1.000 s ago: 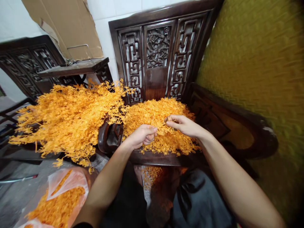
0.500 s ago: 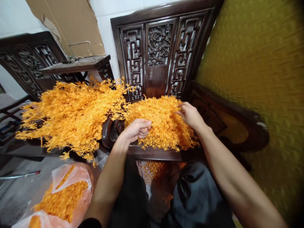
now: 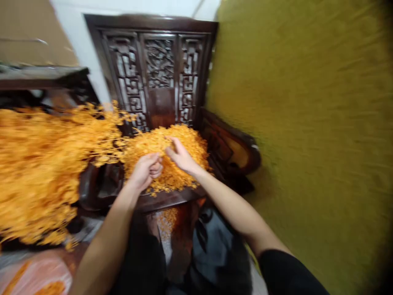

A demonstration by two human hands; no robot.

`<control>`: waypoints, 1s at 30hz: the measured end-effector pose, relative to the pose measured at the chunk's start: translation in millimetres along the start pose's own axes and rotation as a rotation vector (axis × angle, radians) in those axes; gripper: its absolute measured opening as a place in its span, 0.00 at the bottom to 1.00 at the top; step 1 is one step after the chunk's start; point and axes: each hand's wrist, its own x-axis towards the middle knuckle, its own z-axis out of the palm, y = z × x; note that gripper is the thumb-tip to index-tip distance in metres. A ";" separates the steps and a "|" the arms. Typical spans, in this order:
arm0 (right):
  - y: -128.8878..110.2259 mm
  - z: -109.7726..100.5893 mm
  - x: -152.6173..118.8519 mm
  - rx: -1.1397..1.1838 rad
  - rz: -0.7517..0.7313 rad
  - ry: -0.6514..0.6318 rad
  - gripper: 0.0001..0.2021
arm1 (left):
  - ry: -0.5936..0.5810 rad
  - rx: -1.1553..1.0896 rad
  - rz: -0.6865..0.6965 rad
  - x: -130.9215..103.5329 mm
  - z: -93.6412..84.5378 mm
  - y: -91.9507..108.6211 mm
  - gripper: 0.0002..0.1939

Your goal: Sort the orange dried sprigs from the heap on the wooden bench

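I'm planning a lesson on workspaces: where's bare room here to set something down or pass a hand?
Narrowly, along the chair's bare front edge, between orange pile and knees. Crowded: the middle, with left hand and right hand at the pile, and leftward, where orange stems spread.

Left hand [image 3: 148, 169] curled, right hand [image 3: 180, 156] apparently spread.

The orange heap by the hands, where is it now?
In the head view, the orange heap lies left of centre on the wooden chair, by the left hand and right hand, to the right of a larger heap.
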 end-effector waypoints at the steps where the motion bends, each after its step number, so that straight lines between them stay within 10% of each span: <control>1: 0.1 2.7 -0.2 -0.020 -0.051 0.027 0.34 | 0.032 0.014 0.009 2.2 2.7 -2.0 0.14; 6: 0.8 17.2 -2.8 -0.095 0.046 0.031 0.41 | 0.206 0.035 0.076 13.3 15.4 -11.4 0.18; 9: 2.2 22.7 -1.4 -0.194 0.029 0.111 0.29 | 0.272 0.075 0.098 14.1 21.5 -14.8 0.18; 23: 41.1 8.6 36.2 -0.240 -0.176 0.460 0.19 | 0.199 -0.154 -0.130 8.8 40.8 -6.9 0.14; 30: 55.5 -44.1 48.8 -0.015 0.139 0.712 0.23 | 0.082 -0.240 -0.016 -9.0 13.4 3.0 0.15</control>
